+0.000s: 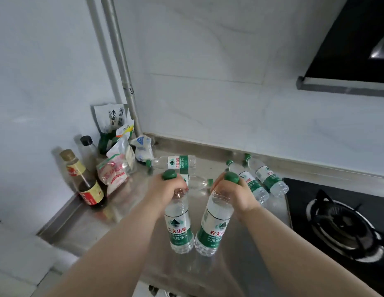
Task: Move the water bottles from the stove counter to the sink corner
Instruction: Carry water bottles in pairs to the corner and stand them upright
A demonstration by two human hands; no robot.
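Observation:
My left hand (165, 189) grips the neck of a clear water bottle (179, 228) with a green cap and green label, held upright above the steel counter (246, 254). My right hand (234, 194) grips the neck of a second, matching bottle (212, 230), tilted slightly. Behind my hands several more of these bottles lie on their sides: one (176, 162) near the back wall, one (199, 182) partly hidden between my hands, and two (270, 179) side by side to the right, next to the stove.
A black gas stove (341, 224) with a burner fills the right side, under a range hood (354, 50). In the left corner stand sauce bottles (88, 185) and several food bags (116, 168). Two pipes (118, 61) run up the wall corner.

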